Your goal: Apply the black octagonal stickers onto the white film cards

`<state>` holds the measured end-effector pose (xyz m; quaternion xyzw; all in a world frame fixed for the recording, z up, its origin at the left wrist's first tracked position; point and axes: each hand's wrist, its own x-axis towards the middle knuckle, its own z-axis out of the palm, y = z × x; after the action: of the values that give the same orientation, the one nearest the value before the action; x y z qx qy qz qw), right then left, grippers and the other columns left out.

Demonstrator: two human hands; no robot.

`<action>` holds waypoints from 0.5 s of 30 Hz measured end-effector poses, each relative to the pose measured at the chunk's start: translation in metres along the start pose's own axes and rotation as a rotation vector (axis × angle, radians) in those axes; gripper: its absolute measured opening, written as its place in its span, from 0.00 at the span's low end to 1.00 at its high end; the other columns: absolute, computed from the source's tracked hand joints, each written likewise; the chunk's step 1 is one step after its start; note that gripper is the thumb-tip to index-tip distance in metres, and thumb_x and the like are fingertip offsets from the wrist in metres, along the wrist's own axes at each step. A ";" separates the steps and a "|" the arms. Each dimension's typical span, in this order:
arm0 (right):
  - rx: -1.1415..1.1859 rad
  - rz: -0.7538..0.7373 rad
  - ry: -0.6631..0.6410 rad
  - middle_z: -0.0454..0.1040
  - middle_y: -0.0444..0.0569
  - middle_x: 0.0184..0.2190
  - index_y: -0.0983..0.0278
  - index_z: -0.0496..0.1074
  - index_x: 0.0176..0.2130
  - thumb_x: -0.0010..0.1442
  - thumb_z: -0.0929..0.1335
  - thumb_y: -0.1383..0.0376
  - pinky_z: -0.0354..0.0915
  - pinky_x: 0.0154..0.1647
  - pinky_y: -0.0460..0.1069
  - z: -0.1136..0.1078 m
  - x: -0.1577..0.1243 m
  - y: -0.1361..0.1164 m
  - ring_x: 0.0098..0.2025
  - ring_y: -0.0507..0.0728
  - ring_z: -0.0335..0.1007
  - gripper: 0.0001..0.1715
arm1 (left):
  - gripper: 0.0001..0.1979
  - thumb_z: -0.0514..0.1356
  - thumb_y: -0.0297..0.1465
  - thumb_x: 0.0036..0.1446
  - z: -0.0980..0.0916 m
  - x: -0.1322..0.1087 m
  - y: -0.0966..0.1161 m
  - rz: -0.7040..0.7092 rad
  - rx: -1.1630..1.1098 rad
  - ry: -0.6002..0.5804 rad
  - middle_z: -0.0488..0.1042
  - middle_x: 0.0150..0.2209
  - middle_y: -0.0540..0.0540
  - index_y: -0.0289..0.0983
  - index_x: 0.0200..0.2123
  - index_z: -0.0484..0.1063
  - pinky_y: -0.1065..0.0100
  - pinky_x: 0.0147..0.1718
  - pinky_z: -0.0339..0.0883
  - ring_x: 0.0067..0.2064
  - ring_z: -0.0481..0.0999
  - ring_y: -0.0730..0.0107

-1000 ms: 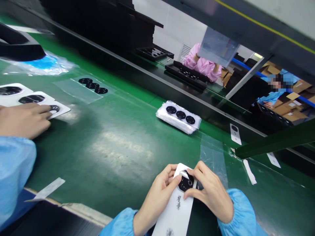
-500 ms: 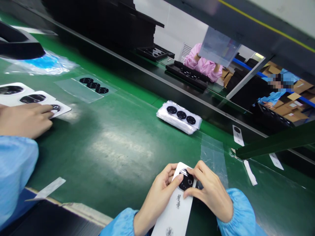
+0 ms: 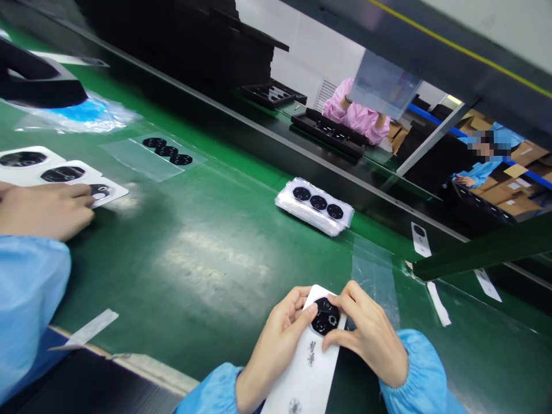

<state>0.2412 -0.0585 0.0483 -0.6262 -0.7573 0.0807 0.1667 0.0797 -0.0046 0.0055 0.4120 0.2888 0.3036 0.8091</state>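
My left hand (image 3: pixel 280 333) holds a long white panel (image 3: pixel 304 374) by its left edge, with the thumb resting at the edge of a black octagonal sticker (image 3: pixel 325 316) near the panel's top. Around the right side of that sticker curve the thumb and forefinger of my right hand (image 3: pixel 366 333), gripping the panel's right edge. Dark lettering and a round mark run down the panel below the sticker. Its lower end leaves the view. Farther up the green table lies a stack of sticker sheets (image 3: pixel 314 227), each top sheet bearing three black octagons.
At the left, another person's hand (image 3: pixel 47 210) lies on white panels (image 3: pixel 88 167) with black discs. A clear sheet (image 3: pixel 129 158) holds several black stickers. White panels (image 3: pixel 425 247) lie on the line behind a green post (image 3: pixel 483 247). Co-workers are beyond.
The bright glare on the black sticker has gone as the panel shifts slightly. Both my hands keep nearly the same grip. The white panels behind the post have moved a little to the right.
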 end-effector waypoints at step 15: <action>-0.006 -0.005 -0.026 0.59 0.43 0.31 0.64 0.68 0.43 0.48 0.75 0.55 0.64 0.27 0.48 -0.001 0.000 0.000 0.29 0.54 0.63 0.27 | 0.16 0.58 0.39 0.57 0.000 0.001 0.001 0.002 0.001 0.009 0.76 0.40 0.43 0.35 0.45 0.68 0.68 0.36 0.63 0.38 0.75 0.63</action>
<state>0.2419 -0.0584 0.0488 -0.6237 -0.7612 0.0863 0.1553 0.0803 -0.0037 0.0063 0.4113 0.2921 0.3061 0.8073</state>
